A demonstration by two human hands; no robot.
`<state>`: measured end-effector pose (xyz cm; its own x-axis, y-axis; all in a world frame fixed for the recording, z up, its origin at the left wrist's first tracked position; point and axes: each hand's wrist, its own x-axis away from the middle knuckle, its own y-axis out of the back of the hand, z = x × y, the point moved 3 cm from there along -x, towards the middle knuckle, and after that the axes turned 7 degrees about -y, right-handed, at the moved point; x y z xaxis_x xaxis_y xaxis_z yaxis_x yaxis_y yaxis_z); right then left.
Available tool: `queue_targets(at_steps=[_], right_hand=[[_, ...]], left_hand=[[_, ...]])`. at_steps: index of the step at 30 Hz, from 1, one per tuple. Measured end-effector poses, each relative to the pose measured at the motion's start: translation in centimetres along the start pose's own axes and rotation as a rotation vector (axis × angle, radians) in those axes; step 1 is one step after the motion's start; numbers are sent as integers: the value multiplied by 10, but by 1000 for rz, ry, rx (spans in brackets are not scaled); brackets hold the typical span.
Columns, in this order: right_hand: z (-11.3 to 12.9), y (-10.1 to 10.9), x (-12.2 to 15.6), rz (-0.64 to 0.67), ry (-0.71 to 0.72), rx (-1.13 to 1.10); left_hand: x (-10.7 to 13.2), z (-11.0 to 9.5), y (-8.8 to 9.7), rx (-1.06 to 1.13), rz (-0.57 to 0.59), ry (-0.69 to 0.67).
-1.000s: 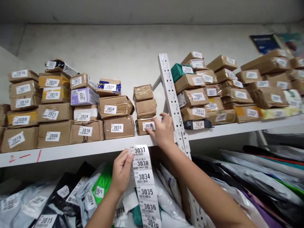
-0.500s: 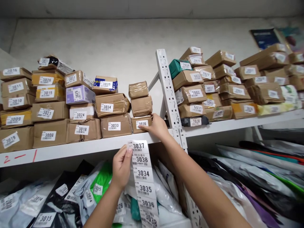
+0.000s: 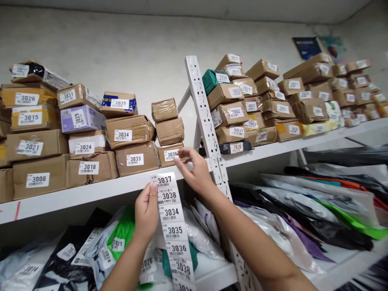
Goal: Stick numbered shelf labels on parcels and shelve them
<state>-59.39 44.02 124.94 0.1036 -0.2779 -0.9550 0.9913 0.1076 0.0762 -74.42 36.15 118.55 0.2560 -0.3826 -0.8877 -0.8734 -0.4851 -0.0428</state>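
Note:
My left hand (image 3: 146,212) pinches the upper left edge of a long strip of numbered barcode labels (image 3: 173,229), which hangs down past the bottom of the view. The label reading 3037 is uppermost on it. My right hand (image 3: 196,173) is beside a small cardboard box (image 3: 163,162) whose white label reads 3036. Its thumb and fingers are apart, with nothing visible between them. Two unlabelled boxes, an upper one (image 3: 164,109) and a lower one (image 3: 170,131), are stacked on the 3036 box. To its left is the box marked 3033 (image 3: 123,152).
A white perforated post (image 3: 202,109) rises just right of my right hand. More labelled boxes (image 3: 38,139) are stacked along the white upper shelf (image 3: 91,187), on both sides of the post. Bagged parcels (image 3: 124,226) fill the level below.
My right hand has come away from the 3036 box, and its fingers have spread. The view has swung to the right. My left hand keeps its hold on the label strip.

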Motion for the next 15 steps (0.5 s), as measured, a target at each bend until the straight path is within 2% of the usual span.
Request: queue_targets(at_steps=[3,6,7,11,15], right_hand=[[-13,6,-20,61,-52,42],[-4,14,-13,-29,-73,39],[2,14,-6,-13,-66,-1],[24,-3,21,263,-79,-118],[19,-15,24,218,-109,-127]], left_hand=[[0,0,4,-8,-13,-1],[2,-1,9,-30,-40,-13],[3,-1,10,-38,-45,-16],[2,1,10,-20,-27,-4],[-1,3,7,36,-24,6]])
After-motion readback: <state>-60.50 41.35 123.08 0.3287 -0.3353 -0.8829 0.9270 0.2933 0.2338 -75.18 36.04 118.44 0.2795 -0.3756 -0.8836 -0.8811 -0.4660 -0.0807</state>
